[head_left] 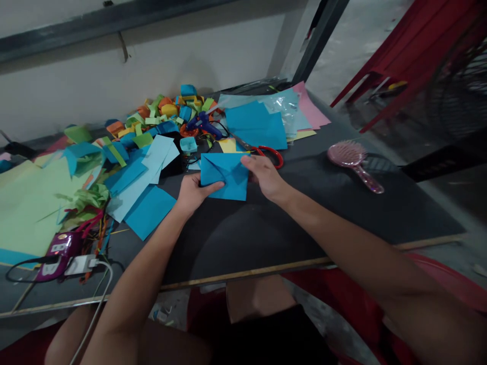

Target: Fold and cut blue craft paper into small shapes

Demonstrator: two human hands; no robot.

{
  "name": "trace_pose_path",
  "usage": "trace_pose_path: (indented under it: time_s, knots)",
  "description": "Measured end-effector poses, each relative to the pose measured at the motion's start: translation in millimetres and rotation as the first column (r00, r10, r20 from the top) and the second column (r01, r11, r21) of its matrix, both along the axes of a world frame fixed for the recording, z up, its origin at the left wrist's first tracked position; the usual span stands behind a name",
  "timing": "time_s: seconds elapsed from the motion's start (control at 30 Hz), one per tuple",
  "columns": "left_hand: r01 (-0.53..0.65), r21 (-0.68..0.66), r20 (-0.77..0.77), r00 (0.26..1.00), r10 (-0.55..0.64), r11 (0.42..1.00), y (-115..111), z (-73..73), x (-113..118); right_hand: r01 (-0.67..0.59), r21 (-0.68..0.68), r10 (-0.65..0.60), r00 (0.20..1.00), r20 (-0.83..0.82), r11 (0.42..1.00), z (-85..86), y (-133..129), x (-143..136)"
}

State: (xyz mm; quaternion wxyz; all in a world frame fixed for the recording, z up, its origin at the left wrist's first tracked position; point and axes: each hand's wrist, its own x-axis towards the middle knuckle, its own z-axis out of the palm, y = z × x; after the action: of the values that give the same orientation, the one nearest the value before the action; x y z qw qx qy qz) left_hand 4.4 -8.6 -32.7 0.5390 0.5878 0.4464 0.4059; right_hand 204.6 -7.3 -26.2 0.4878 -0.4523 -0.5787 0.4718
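A folded blue paper (234,177), with creased flaps like an envelope, is held up above the dark table. My left hand (196,193) grips its left edge, thumb lying across the front. At the upper right corner, my right hand (264,175) pinches the paper between thumb and fingers. Just behind the right hand lie scissors with red handles (276,156). A blue glue gun (205,124) rests farther back, beside a small light-blue paper box (188,145).
Blue sheets (150,210) and green paper (34,203) lie left, near a purple device (63,253) with cables. Colourful paper pieces (167,109) are heaped at the back. A pink hairbrush (350,154) lies right; the table's front edge (243,274) is near my lap.
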Motion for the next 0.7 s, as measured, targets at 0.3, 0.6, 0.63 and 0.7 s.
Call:
trace_pose_path:
  time_s: [0.3, 0.6, 0.63, 0.7]
  knots:
    - [0.077, -0.088, -0.007, 0.997, -0.078, 0.993, -5.9, 10.5, 2.3, 0.061, -0.026, -0.060, 0.997, 0.048, 0.998, 3.4, -1.5, 4.4]
    - [0.103, -0.078, 0.021, 0.995, -0.101, 0.992, -2.2, 4.1, -0.3, 0.063, 0.001, -0.063, 0.994, 0.088, 0.998, 8.1, -3.6, 3.4]
    - [0.097, -0.081, 0.025, 0.995, -0.095, 0.992, -2.4, 3.8, -0.3, 0.065, -0.005, -0.064, 0.993, 0.095, 0.998, 9.2, -4.0, 2.9]
    - [0.082, -0.093, 0.036, 0.996, -0.079, 0.992, -3.3, 3.5, 0.4, 0.075, -0.001, -0.074, 0.990, 0.116, 0.997, 10.7, -4.6, 1.9]
